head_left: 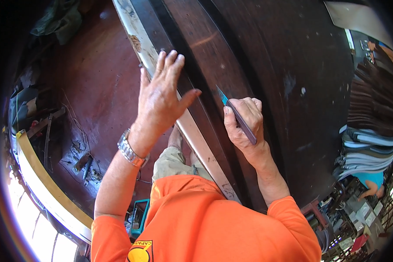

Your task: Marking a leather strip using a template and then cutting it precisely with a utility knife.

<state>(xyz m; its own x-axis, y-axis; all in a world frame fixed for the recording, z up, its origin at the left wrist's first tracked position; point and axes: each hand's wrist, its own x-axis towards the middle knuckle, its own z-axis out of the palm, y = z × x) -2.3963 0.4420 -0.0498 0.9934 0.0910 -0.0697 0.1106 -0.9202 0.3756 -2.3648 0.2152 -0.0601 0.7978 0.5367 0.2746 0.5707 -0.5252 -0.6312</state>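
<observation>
My right hand (249, 126) is closed around the dark handle of a slim knife (242, 122). The pointed teal blade tilts up and to the left, above the dark tabletop (310, 131). My left hand (159, 96) has its fingers stretched out and holds nothing. It hovers at or rests on the table's pale, worn edge (194, 131) and a long black strip (172, 35) beside it; contact is hard to tell. A second black strip (227, 35) curves along the table farther right, passing behind my right hand.
Dark brown strips (375, 96) lie stacked at the far right, with grey-blue strips (367, 148) below them. A pale sheet (362, 17) sits in the upper right corner. Another person in a teal top (369, 180) is beyond the table. Cords and scraps (85, 168) litter the reddish floor.
</observation>
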